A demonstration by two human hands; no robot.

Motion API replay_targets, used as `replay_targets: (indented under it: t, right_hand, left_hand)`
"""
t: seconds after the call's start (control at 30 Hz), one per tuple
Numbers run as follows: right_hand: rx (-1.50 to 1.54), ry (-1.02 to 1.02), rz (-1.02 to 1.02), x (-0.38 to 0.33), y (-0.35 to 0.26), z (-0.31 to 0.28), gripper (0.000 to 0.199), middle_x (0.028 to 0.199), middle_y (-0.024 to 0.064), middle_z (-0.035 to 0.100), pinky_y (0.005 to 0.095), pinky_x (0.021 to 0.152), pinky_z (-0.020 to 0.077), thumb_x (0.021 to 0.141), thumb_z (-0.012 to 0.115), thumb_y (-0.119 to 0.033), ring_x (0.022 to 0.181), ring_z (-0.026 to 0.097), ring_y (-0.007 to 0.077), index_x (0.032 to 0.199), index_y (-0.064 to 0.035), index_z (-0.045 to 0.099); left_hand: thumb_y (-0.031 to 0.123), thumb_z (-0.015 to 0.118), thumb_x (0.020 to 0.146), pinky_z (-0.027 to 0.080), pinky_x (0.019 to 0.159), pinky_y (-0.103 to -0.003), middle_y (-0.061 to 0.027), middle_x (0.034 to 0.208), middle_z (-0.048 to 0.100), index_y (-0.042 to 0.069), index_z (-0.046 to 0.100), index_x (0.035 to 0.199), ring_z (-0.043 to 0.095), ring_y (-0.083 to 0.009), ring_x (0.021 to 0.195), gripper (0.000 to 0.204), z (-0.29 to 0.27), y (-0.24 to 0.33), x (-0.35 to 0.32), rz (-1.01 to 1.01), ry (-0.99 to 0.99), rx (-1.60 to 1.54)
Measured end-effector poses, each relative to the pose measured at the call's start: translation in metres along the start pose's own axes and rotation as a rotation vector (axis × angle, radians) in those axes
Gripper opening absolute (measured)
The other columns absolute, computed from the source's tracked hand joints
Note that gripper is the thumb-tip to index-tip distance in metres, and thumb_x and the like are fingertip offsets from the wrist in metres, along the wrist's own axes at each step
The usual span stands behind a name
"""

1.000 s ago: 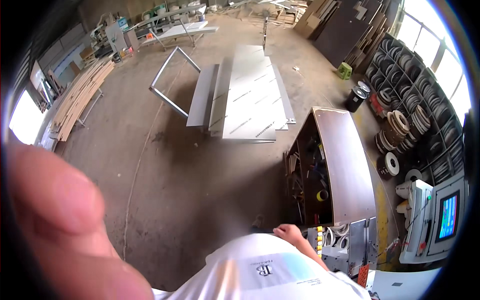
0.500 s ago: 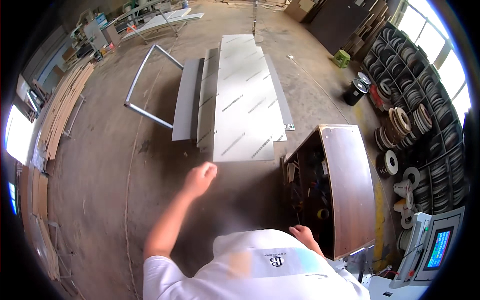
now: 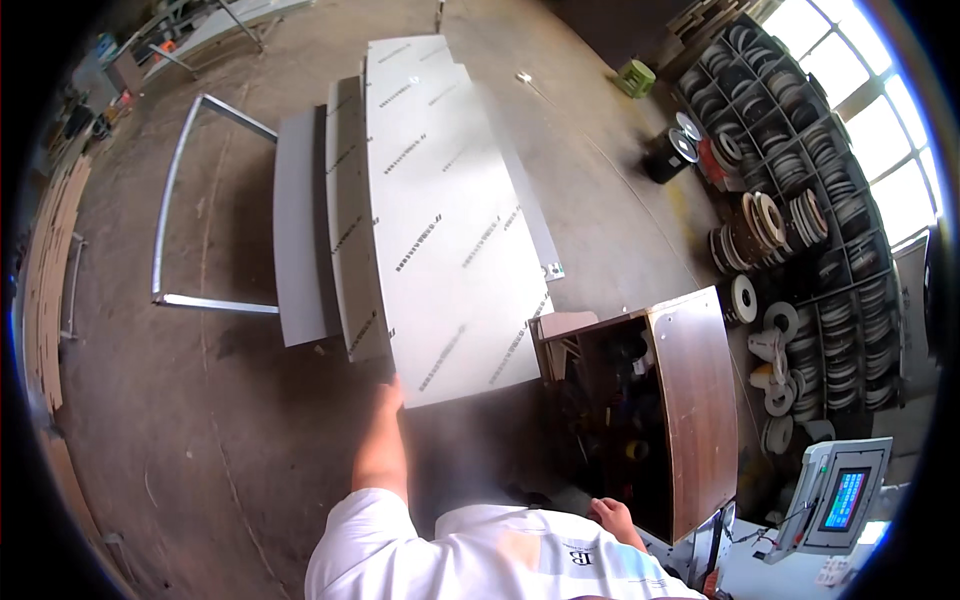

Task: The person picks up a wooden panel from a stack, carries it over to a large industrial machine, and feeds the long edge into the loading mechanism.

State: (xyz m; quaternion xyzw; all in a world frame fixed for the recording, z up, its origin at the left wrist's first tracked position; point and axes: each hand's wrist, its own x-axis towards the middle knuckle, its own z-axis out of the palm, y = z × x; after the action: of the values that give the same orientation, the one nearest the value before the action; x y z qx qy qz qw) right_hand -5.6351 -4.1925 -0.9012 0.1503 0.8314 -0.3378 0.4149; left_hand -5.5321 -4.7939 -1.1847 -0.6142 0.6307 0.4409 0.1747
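Note:
A long white panel (image 3: pixel 440 220) with slanted rows of dark print lies on top of a stack in front of me. Beneath it, a second printed panel (image 3: pixel 350 230) and a grey panel (image 3: pixel 298 230) stick out to the left. My left hand (image 3: pixel 389 397) is at the near left corner of the top panel, arm stretched forward; blur and the panel's edge hide its fingers. Close to my body, my right hand (image 3: pixel 613 517) is closed, beside the open brown cabinet (image 3: pixel 700 400). What it holds, if anything, is hidden.
A metal tube frame (image 3: pixel 165 220) juts out left of the stack. To the right stand a rack of edge-band rolls (image 3: pixel 790 120), a black bucket (image 3: pixel 668 155) and a green stool (image 3: pixel 635 78). A machine control screen (image 3: pixel 846 498) is at the lower right.
My left hand has moved forward to the panel's near corner. The view has shifted, and the panel stack appears larger and nearer. My right hand stays low by the cabinet.

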Motion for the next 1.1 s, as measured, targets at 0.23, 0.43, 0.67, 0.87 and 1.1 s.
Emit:
replay_targets:
  t: [0.23, 0.43, 0.67, 0.87, 1.1]
  right_hand:
    - [-0.397, -0.048, 0.017, -0.031, -0.103, 0.043, 0.035, 0.083, 0.009, 0.07, 0.031, 0.075, 0.0508, 0.092, 0.067, -0.036, 0.078, 0.065, 0.0179, 0.099, -0.0023, 0.073]
    - [-0.528, -0.111, 0.076, -0.031, -0.119, 0.048, 0.037, 0.091, 0.0134, 0.072, 0.0346, 0.078, 0.0522, 0.09, 0.067, -0.04, 0.084, 0.068, 0.0253, 0.102, -0.006, 0.074]
    - [-0.411, -0.223, -0.187, 0.03, -0.178, 0.072, 0.033, 0.082, 0.0094, 0.072, 0.0324, 0.073, 0.0531, 0.091, 0.067, -0.035, 0.076, 0.067, 0.02, 0.098, -0.0038, 0.073]
    - [0.219, -0.427, 0.015, 0.076, -0.187, 0.099, 0.053, 0.115, 0.0079, 0.066, 0.0369, 0.09, 0.0491, 0.092, 0.066, -0.046, 0.105, 0.063, 0.0199, 0.121, -0.0021, 0.063]
    - [0.854, -0.412, 0.016, 0.057, -0.169, 0.05, 0.045, 0.118, 0.0128, 0.063, 0.0395, 0.09, 0.0518, 0.091, 0.07, -0.027, 0.11, 0.061, 0.0247, 0.124, 0.0011, 0.054]
  left_hand:
    - [0.069, 0.032, 0.096, 0.041, 0.105, -0.042, -0.027, 0.136, 0.054, -0.004, 0.055, 0.132, 0.051, -0.0363, 0.129, 0.085, 0.052, 0.011, 0.061, 0.021, 0.075, -0.13]
    - [0.073, 0.037, 0.093, 0.046, 0.098, -0.042, -0.0331, 0.121, 0.061, -0.012, 0.062, 0.118, 0.057, -0.0384, 0.122, 0.092, 0.037, 0.027, 0.016, 0.043, 0.068, -0.285]
    - [0.066, 0.032, 0.097, 0.042, 0.103, -0.041, -0.029, 0.132, 0.054, -0.012, 0.05, 0.13, 0.053, -0.0351, 0.126, 0.087, 0.036, 0.028, -0.047, -0.014, 0.081, -0.289]
    - [0.069, 0.034, 0.095, 0.045, 0.101, -0.04, -0.0217, 0.133, 0.057, -0.009, 0.05, 0.132, 0.056, -0.0288, 0.123, 0.088, 0.05, 0.079, -0.206, 0.032, -0.077, -0.83]
    - [0.062, 0.014, 0.102, 0.042, 0.11, -0.049, -0.014, 0.147, 0.047, 0.006, 0.036, 0.149, 0.05, -0.0316, 0.131, 0.077, 0.03, 0.219, -0.441, -0.03, -0.643, -1.095]
